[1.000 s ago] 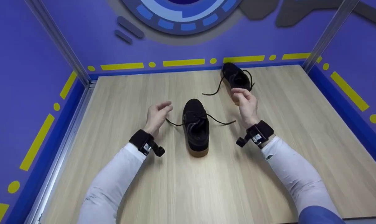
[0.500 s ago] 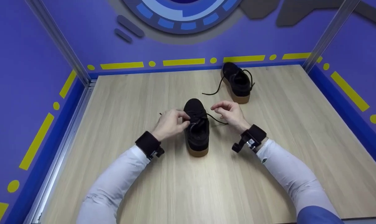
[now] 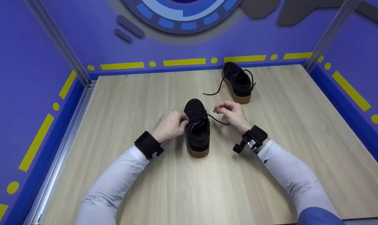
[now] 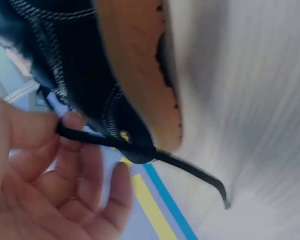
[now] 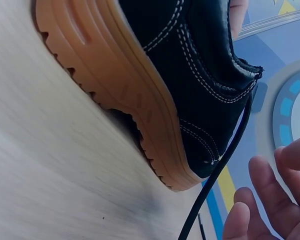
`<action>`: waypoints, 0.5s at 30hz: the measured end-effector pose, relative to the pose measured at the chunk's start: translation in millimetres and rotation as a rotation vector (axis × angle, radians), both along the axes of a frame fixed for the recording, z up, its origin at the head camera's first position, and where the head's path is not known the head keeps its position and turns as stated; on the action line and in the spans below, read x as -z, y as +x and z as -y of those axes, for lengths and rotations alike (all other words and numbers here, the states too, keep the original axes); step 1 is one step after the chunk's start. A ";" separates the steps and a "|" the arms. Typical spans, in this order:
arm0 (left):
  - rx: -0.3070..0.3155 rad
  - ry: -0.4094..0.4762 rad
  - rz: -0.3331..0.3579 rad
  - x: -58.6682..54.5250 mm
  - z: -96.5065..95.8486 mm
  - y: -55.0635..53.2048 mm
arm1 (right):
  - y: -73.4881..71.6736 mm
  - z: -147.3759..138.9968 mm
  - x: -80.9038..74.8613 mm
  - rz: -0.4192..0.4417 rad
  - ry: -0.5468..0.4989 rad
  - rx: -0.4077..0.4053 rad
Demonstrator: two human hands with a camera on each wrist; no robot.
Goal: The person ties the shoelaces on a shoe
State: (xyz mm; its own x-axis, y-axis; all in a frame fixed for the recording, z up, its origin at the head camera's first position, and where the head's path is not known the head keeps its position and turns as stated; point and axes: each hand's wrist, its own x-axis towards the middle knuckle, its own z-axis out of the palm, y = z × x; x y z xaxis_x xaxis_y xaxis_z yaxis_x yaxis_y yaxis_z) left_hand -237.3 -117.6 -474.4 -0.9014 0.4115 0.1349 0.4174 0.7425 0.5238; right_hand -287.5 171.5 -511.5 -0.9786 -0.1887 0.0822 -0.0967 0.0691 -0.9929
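A: Busy with which step?

B: By the look of things, taking up the laces of the near shoe [image 3: 198, 128], and only half done.

A: Where to look for that near shoe?

B: Mid-table [image 3: 207, 187], standing upright between both hands, toe toward the back wall [image 3: 182, 51].

A: Doing what with the left hand [image 3: 170, 126]?

B: Pinching the left lace [image 4: 185, 166] between thumb and forefinger, close beside the near shoe, with the tip trailing free beyond the pinch.

A: And with the right hand [image 3: 234, 117]?

B: Holding nothing visible. Loosely bent in the fingers, a little spread, with thumb close to forefinger; cannot tell whether touching. Poised just beside the right lace [image 5: 219, 172], seemingly without a grip on it.

A: Calling for what next?

B: Probably for lowering the right fingers onto the right lace and pinching near the tip, without loosening the left pinch.

A: Anything to watch for?

B: Perhaps snagging the wrong lace. Mind the far shoe [image 3: 239, 86], just behind the right hand, with loose laces of its own.
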 end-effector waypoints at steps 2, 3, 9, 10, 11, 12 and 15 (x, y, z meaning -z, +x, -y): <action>0.012 0.025 0.078 -4.5 2.0 -0.1 | 0.3 -1.0 0.1 0.013 -0.018 -0.003; 0.018 0.059 0.123 -6.6 3.0 -0.3 | 0.3 -1.4 0.2 0.017 -0.023 -0.002; 0.068 0.413 0.468 -11.0 10.3 -1.1 | -0.9 -0.2 3.7 0.013 -0.029 0.006; 0.073 0.465 0.515 -10.8 11.0 -1.1 | -0.9 0.1 4.1 0.012 -0.028 0.006; 0.079 0.509 0.555 -10.7 11.7 -1.1 | -0.9 0.5 4.3 0.013 -0.029 0.003; 0.086 0.546 0.586 -10.8 12.2 -1.1 | -0.8 0.6 4.3 0.015 -0.028 -0.003; 0.111 0.610 0.644 -11.3 13.4 -1.5 | -0.6 1.8 4.4 0.026 -0.030 -0.018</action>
